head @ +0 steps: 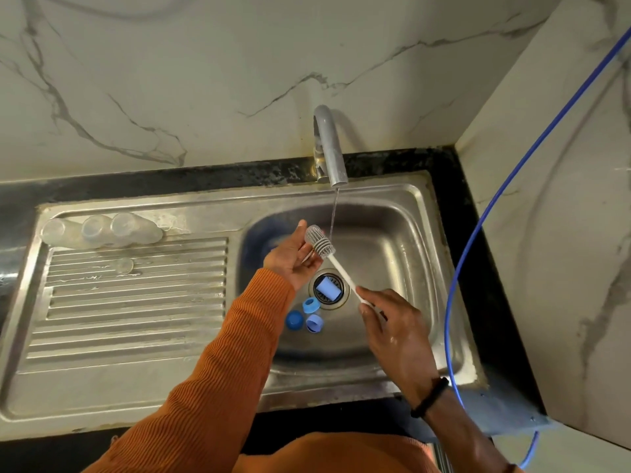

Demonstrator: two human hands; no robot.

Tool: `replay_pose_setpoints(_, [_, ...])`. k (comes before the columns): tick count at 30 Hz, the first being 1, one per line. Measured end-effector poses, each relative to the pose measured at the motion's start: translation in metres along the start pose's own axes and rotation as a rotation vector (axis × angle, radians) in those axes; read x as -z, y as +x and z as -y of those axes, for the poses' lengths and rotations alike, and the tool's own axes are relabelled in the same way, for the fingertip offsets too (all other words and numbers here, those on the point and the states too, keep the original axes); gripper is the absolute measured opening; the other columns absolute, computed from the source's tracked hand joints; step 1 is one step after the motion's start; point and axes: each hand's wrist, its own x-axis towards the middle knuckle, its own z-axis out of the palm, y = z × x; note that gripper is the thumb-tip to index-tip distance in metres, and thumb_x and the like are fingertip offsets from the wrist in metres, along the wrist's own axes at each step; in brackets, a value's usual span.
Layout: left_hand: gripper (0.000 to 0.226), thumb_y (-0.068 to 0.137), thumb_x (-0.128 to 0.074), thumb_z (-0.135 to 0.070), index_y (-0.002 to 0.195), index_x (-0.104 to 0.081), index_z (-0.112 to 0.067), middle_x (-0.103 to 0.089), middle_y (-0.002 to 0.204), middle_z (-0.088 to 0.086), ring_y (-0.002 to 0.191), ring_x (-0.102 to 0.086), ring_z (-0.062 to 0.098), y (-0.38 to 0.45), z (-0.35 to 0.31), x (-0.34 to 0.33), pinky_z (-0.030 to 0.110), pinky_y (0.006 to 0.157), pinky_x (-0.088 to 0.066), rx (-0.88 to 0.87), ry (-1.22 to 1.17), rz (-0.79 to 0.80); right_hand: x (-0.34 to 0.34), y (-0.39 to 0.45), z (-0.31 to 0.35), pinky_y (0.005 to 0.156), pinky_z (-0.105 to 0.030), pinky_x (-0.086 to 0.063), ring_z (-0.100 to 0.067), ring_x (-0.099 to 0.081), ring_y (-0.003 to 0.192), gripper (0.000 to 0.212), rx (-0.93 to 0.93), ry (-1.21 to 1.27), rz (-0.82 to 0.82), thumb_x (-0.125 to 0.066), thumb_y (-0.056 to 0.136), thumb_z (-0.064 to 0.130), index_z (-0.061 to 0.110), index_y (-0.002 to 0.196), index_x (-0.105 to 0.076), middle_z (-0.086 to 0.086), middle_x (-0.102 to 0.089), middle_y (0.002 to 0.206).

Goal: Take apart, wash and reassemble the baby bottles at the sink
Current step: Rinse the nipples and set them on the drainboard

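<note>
Over the sink (403, 199), right hand (392, 322) grips brush (321, 242); left hand (293, 257) open; blue caps (309, 314) inside.

bottles (102, 230): three clear, on drainboard | blue rings/caps (309, 315): basin floor by drain | brush (321, 242): grey-bristled, white handle

- Brushed stainless steel sink (403, 213), dull shine, ribbed drainboard (136, 295) wet and streaky
- Satin metal tap (329, 145), a bit spotty
- Clear, cloudy plastic bottles (102, 230)
- Smooth matt blue plastic caps (307, 315)
- Rubbery grey bristles on white plastic brush (321, 242)
- Glossy veined marble-look wall (170, 80)
- Ribbed orange knit sleeve (222, 370)
</note>
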Motion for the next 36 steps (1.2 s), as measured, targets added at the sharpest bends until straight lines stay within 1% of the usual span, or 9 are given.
replay_pose_setpoints(7, [0.011, 0.09, -0.053, -0.006, 0.097, -0.061, -0.009, -0.067, 0.081, 0.011, 0.064, -0.066, 0.023, -0.009, -0.005, -0.015, 0.035, 0.078, -0.055, 0.047, -0.132, 0.141, -0.006, -0.005, -0.002, 0.053, -0.025, -0.052, -0.017, -0.06, 0.061, 0.053, 0.162, -0.406, 0.086, -0.07, 0.084, -0.01, 0.011, 0.132, -0.068, -0.002, -0.065, 0.106])
replay_pose_setpoints(11, [0.024, 0.106, -0.05, -0.036, 0.096, -0.059, -0.016, -0.068, 0.081, 0.007, 0.072, -0.063, 0.022, -0.005, -0.002, -0.023, 0.041, 0.089, -0.052, 0.015, -0.118, 0.127, -0.013, 0.0, 0.001, 0.056, -0.021, -0.037, -0.016, -0.056, 0.059, 0.061, 0.118, -0.416, 0.008, -0.072, 0.078, -0.01, 0.011, 0.135, -0.067, -0.005, -0.065, 0.11])
replay_pose_setpoints(15, [0.029, 0.101, -0.061, -0.043, 0.099, -0.061, -0.014, -0.068, 0.076, 0.004, 0.066, -0.065, 0.019, -0.003, -0.009, -0.026, 0.043, 0.086, -0.056, -0.073, -0.057, 0.097, -0.016, 0.014, 0.005, 0.051, -0.026, -0.045, -0.019, -0.06, 0.06, 0.056, 0.191, -0.387, -0.014, -0.072, 0.079, -0.012, 0.012, 0.13, -0.07, -0.002, -0.066, 0.103])
replay_pose_setpoints(18, [0.016, 0.104, -0.059, -0.03, 0.101, -0.061, -0.014, -0.068, 0.078, 0.005, 0.067, -0.066, 0.018, -0.002, -0.009, -0.024, 0.041, 0.086, -0.058, -0.153, 0.024, 0.114, -0.014, 0.023, 0.014, 0.063, -0.02, -0.053, -0.005, -0.063, 0.068, 0.034, -0.009, 0.031, 0.058, -0.069, 0.093, -0.001, 0.014, 0.124, -0.075, 0.004, -0.074, 0.098])
replay_pose_setpoints(22, [0.017, 0.105, -0.057, -0.029, 0.099, -0.065, -0.015, -0.062, 0.083, 0.004, 0.073, -0.065, 0.016, -0.003, -0.008, -0.017, 0.042, 0.097, -0.057, -0.16, -0.003, 0.271, 0.001, 0.04, 0.015, 0.041, -0.02, -0.035, -0.01, -0.048, 0.048, 0.029, -0.944, 1.348, 0.394, -0.064, 0.097, 0.003, 0.002, 0.125, -0.069, -0.011, -0.07, 0.09])
replay_pose_setpoints(24, [0.017, 0.103, -0.06, -0.029, 0.099, -0.07, -0.015, -0.063, 0.086, 0.003, 0.08, -0.064, 0.017, -0.003, -0.005, -0.01, 0.047, 0.105, -0.053, -0.124, -0.092, 0.361, 0.002, 0.034, 0.014, 0.04, -0.018, -0.034, -0.009, -0.044, 0.049, 0.032, -1.03, 1.508, 0.489, -0.06, 0.098, 0.004, 0.002, 0.13, -0.064, -0.012, -0.066, 0.092])
replay_pose_setpoints(28, [0.026, 0.095, -0.069, -0.043, 0.092, -0.071, -0.017, -0.07, 0.097, 0.004, 0.093, -0.068, 0.025, -0.002, -0.008, 0.001, 0.053, 0.112, -0.044, -0.005, -0.017, 0.377, -0.007, 0.017, 0.005, 0.052, -0.018, -0.048, -0.005, -0.061, 0.058, 0.03, -0.424, 0.684, 0.214, -0.069, 0.098, 0.008, 0.017, 0.126, -0.073, 0.007, -0.08, 0.096])
replay_pose_setpoints(32, [0.04, 0.079, -0.082, -0.053, 0.069, -0.064, -0.02, -0.067, 0.073, 0.002, 0.072, -0.069, 0.02, -0.005, -0.007, -0.007, 0.048, 0.101, -0.054, 0.038, 0.174, 0.166, -0.016, 0.009, -0.01, 0.057, -0.024, -0.054, -0.006, -0.066, 0.068, 0.036, 0.209, -0.194, -0.043, -0.072, 0.096, 0.013, 0.032, 0.127, -0.068, 0.015, -0.072, 0.095])
replay_pose_setpoints(36, [0.039, 0.091, -0.068, -0.02, 0.053, -0.057, -0.019, -0.06, 0.058, 0.0, 0.062, -0.067, 0.018, -0.002, -0.011, -0.014, 0.044, 0.095, -0.058, 0.035, 0.142, 0.229, -0.02, 0.008, 0.002, 0.061, -0.031, -0.056, -0.011, -0.067, 0.068, 0.027, 0.069, 0.122, 0.011, -0.066, 0.1, 0.012, 0.027, 0.122, -0.072, 0.007, -0.072, 0.084])
